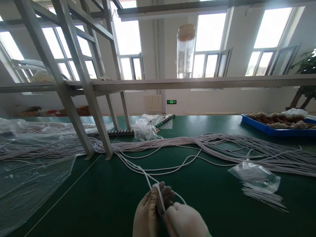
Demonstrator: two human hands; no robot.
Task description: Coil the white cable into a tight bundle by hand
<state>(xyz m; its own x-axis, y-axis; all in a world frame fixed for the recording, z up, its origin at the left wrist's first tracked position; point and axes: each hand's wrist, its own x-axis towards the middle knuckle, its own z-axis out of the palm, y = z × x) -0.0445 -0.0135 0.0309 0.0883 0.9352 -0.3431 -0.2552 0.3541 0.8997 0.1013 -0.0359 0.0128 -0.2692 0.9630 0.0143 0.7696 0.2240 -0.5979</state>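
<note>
Near the bottom middle, my left hand [146,215] is closed around a small folded bundle of white cable [159,197]. My right hand [185,221] is closed against the lower end of that bundle, its fingers pinched on the cable; the exact grip is partly hidden. Both hands look pale and seem gloved. From the bundle, strands of white cable [142,172] run up to a long run of similar cables [230,146] lying across the green table [104,205].
Metal shelf posts [75,77] stand on the table at left, carrying a rail with a glass bottle [186,51]. Plastic sheeting [30,192] covers the left side. At right lie a clear bag [256,176], short thin strips [265,197] and a blue tray [283,131].
</note>
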